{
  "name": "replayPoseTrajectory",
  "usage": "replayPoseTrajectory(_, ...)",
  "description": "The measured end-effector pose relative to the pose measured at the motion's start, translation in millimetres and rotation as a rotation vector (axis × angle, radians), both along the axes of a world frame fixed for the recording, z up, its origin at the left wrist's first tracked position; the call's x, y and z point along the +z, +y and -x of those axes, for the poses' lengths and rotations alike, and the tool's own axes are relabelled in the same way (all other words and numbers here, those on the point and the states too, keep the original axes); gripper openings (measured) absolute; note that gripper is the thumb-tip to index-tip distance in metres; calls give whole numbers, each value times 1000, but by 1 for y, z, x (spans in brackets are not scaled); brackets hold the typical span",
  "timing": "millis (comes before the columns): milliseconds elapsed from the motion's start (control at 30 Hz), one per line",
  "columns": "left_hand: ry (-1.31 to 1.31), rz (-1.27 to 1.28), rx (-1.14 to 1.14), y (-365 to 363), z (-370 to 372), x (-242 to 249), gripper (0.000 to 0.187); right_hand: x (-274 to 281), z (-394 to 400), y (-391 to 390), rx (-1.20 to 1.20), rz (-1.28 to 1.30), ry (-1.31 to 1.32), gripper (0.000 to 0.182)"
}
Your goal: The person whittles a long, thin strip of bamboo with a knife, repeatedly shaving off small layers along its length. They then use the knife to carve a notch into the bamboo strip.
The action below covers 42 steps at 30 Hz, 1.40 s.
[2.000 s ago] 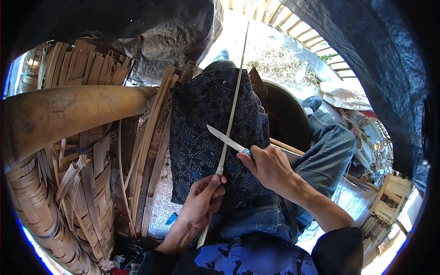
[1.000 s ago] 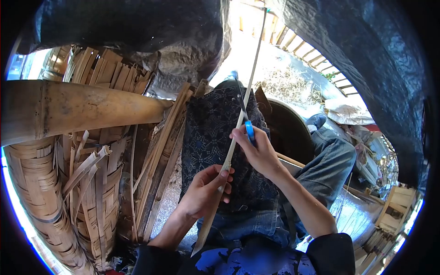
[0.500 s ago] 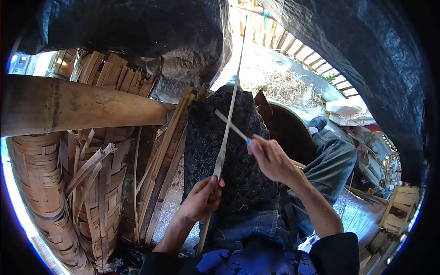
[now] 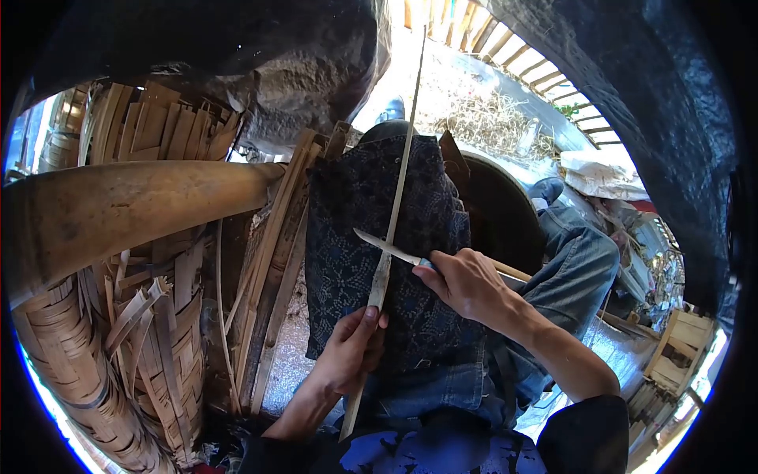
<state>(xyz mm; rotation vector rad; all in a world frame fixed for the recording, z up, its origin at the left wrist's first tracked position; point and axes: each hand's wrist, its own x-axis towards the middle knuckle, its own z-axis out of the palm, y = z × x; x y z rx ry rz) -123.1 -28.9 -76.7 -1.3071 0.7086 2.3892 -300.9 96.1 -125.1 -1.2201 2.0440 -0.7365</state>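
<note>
A long, thin bamboo strip [image 4: 403, 178] runs from my lap up toward the bright gap at the top. My left hand [image 4: 346, 351] is closed around its lower part, thumb on top, and the strip's tail end sticks out below the fist. In my right hand [image 4: 470, 286] is a knife [image 4: 387, 246], its handle mostly hidden by the fingers. The blade points left and lies across the strip above my left hand, apparently touching it. A dark blue patterned cloth [image 4: 339, 265] covers my leg beneath both.
A thick bamboo pole [image 4: 142, 197] juts in from the left over woven bamboo pieces [image 4: 71, 347]. Split bamboo slats [image 4: 272, 292] lean beside my leg. A dark round container [image 4: 505, 213] is at right, with straw [image 4: 497, 114] beyond. Dark sheeting [image 4: 300, 103] hangs overhead.
The knife has come down along the strip toward my left hand, and its blade now lies flatter across it. My left hand keeps its hold. The whole view has shifted slightly.
</note>
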Motion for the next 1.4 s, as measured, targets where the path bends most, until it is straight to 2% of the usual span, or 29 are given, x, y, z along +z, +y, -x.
replayPoseTrajectory(367, -126, 146, -56, 5, 10, 9, 26, -2, -1, -12, -56, -63, -29, 47)
replayPoseTrajectory(400, -127, 145, -59, 7, 9, 9, 26, -5, 5, -17, -125, -61, 31, 47)
replayPoseTrajectory(467, -77, 99, -86, 9, 7, 7, 24, -11, 12, -25, -204, -50, 87, 47)
replayPoseTrajectory(700, -13, -140, 47, -6, 2, -3, 26, -12, 19, -16, -184, 38, -108, 46)
replayPoseTrajectory(800, -7, -272, 96, -14, -2, -7, 26, 1, 11, -1, -64, -30, -193, 45)
replayPoseTrajectory(900, 40, -376, 128, -16, -6, -10, 26, 7, 3, 8, 40, -51, -79, 44)
replayPoseTrajectory(1000, 48, -367, 108, -12, -6, -10, 25, 5, 0, 3, -63, -70, -19, 46)
replayPoseTrajectory(1133, 38, -345, 98, -10, -11, -9, 26, 0, 6, -5, -78, -98, -8, 50)
replayPoseTrajectory(1267, 28, -321, 98, -12, -11, -9, 26, -2, 14, -10, -72, -57, -51, 45)
replayPoseTrajectory(1400, 40, -354, 104, -8, -14, -5, 24, -6, 23, -19, -101, -72, 79, 52)
